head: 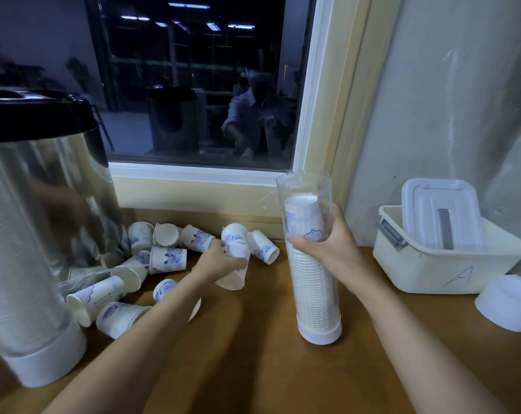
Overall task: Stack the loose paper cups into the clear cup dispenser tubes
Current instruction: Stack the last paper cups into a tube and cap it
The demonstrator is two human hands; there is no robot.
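Cup (233, 279) blurred, left hand (215, 259), tube (317, 294) gripped, right hand (328, 249)

The right hand (331, 246) gripped an upright clear tube (316, 294), nearly full of stacked cups, on the wooden tabletop (253, 369). The left hand (220, 261) held a paper cup (233, 274) beside the loose cups (139, 264) lying scattered near a steel urn (50, 204).
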